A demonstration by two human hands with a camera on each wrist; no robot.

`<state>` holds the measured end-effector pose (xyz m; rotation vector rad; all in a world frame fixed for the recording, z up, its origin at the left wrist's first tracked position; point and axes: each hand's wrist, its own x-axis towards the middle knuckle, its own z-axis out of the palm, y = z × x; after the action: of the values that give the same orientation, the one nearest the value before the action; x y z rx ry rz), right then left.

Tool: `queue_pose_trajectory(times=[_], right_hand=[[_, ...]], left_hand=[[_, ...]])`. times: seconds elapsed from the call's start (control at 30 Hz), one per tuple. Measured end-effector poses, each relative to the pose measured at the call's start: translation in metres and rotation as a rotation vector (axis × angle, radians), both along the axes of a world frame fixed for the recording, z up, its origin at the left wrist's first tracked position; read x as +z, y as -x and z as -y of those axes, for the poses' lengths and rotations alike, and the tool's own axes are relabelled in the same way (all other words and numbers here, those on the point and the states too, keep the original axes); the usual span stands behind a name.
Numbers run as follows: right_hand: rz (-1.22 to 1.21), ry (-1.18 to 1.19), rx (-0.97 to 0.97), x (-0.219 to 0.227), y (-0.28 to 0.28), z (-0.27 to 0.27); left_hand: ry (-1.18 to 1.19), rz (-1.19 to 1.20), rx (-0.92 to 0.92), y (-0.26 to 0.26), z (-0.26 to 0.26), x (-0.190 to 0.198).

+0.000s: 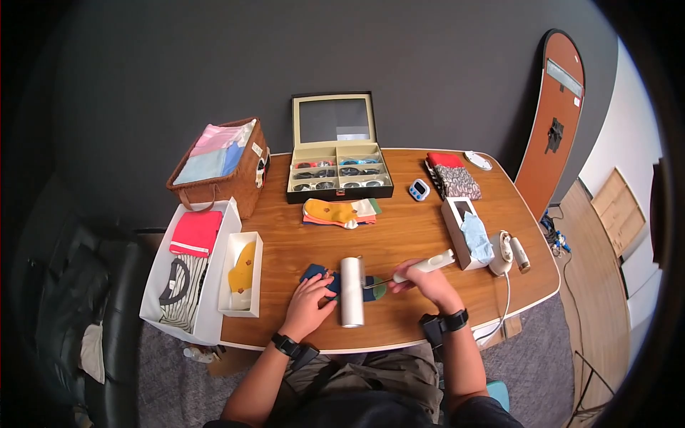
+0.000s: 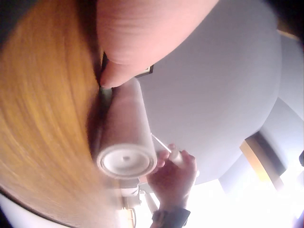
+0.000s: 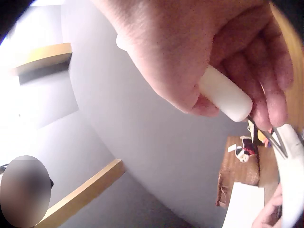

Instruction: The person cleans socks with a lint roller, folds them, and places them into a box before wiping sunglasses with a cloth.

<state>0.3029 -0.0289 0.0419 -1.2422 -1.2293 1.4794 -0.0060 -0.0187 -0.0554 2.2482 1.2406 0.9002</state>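
Lint roller (image 1: 352, 294) lies across the dark sock (image 1: 371, 294) on the desk (image 1: 282, 214). From my station I see the right grip (image 1: 427, 280) clamped on its handle (image 1: 435, 262), the left grip (image 1: 310, 307) loosely extended over the sock's left end. I'd pin that end, rolling lightly.

You can count one case (image 1: 310, 195). Left of it you have one basket (image 1: 242, 192) and two boxes (image 1: 227, 217) (image 1: 239, 313); right of it, one timer (image 1: 419, 189) and one box (image 1: 454, 232); in front of it, one roller (image 1: 352, 294) and your two hands (image 1: 311, 307) (image 1: 428, 284).
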Motion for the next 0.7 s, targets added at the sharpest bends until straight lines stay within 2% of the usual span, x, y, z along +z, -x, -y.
queue_pose_trajectory(times=[0.1,0.23,0.27,0.37,0.43,0.5,0.6,0.67,0.7], right_hand=[[-0.028,0.002,0.006,-0.009,0.004,0.004],[0.027,-0.036,-0.070,-0.011,-0.052,0.016],[0.082,-0.056,-0.146,-0.005,-0.058,0.021],[0.107,-0.083,-0.198,-0.005,-0.068,0.025],[0.077,-0.080,-0.179,-0.018,-0.060,0.024],[-0.087,-0.014,-0.095,-0.033,-0.041,0.021],[-0.122,0.036,-0.061,-0.058,-0.019,0.023],[-0.119,0.011,-0.042,-0.058,-0.016,0.026],[-0.256,0.002,-0.100,-0.052,-0.015,0.030]], left_hand=[[-0.021,-0.034,0.008,0.000,-0.001,-0.002],[-0.017,0.013,-0.003,0.000,0.002,-0.001],[-0.031,0.007,-0.006,0.000,0.001,-0.001],[-0.020,0.011,-0.007,0.000,0.002,0.003],[-0.019,0.018,-0.010,-0.001,0.002,0.002],[-0.019,0.020,-0.004,0.000,0.002,0.003],[-0.006,0.006,-0.006,0.001,0.002,0.002],[-0.011,-0.009,-0.002,0.001,0.001,0.000],[-0.013,-0.011,-0.003,0.002,0.001,0.000]])
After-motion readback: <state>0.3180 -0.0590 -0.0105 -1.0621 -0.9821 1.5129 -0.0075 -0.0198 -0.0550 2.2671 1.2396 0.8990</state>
